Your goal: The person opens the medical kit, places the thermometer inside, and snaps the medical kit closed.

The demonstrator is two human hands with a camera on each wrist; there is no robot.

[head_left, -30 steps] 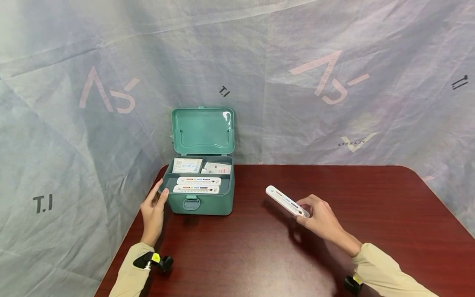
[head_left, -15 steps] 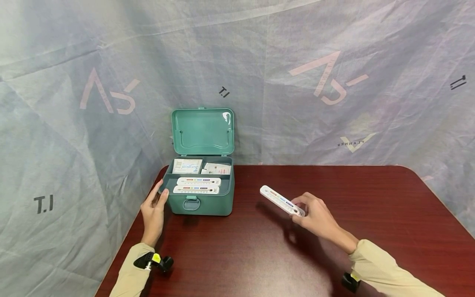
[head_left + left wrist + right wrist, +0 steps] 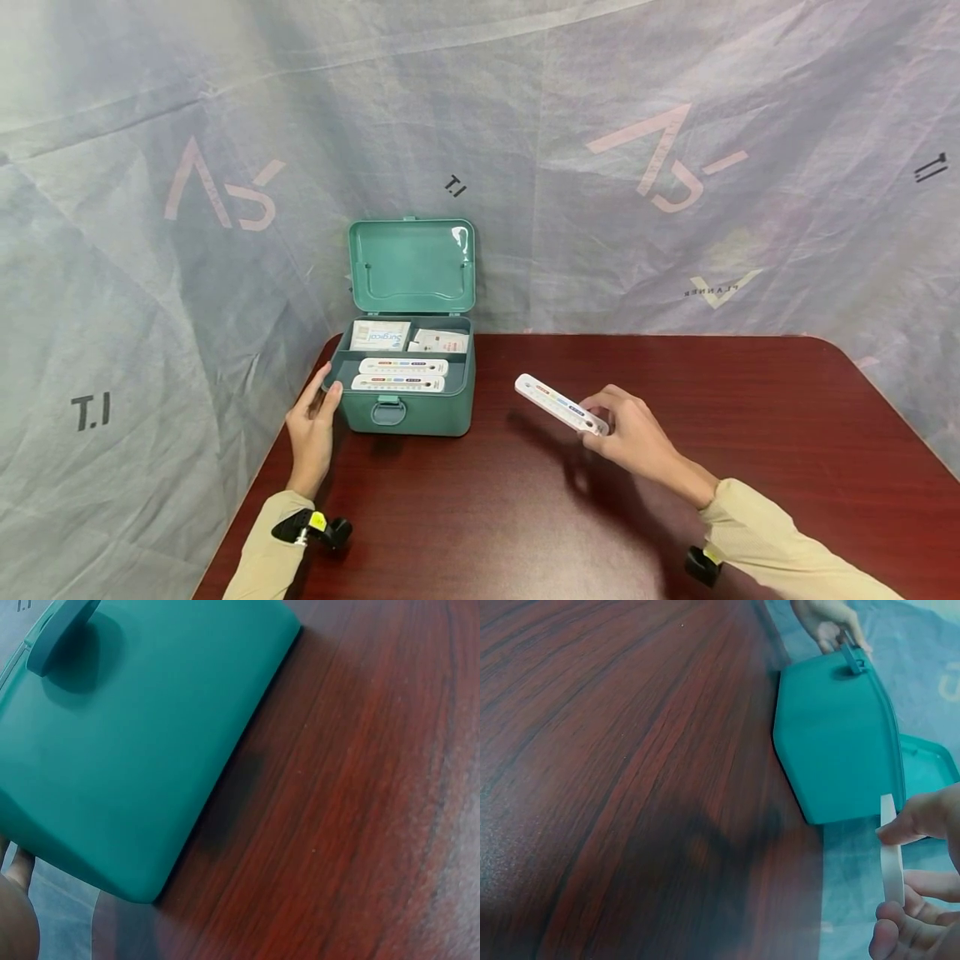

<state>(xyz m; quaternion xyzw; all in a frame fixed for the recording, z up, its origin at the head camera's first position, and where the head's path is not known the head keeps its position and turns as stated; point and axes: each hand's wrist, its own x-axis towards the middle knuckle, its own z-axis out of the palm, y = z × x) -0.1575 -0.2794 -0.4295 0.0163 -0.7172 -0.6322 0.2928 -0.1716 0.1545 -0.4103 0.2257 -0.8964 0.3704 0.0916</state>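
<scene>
My right hand (image 3: 637,437) pinches one end of a white strip thermometer (image 3: 558,404) with coloured bands, above the table and tilted toward the upper left. In the right wrist view the thermometer (image 3: 891,855) shows edge-on between thumb and fingers. To its left stands a green first-aid box (image 3: 420,412) with its lid (image 3: 411,265) raised. Two similar thermometers, a rear one (image 3: 402,367) and a front one (image 3: 397,383), lie in its front compartment. With fairly straight fingers, my left hand (image 3: 309,433) touches the box's front left corner; some fingers are hidden.
In the box's back compartments lie a packet marked Surgical (image 3: 380,335) and a white packet with red print (image 3: 440,342). The dark red table (image 3: 480,508) meets a grey printed cloth (image 3: 525,167) at the back and left. Each wrist wears a small black camera.
My right hand has carried the thermometer a little to the left, toward the box. My left hand and the box have stayed in place.
</scene>
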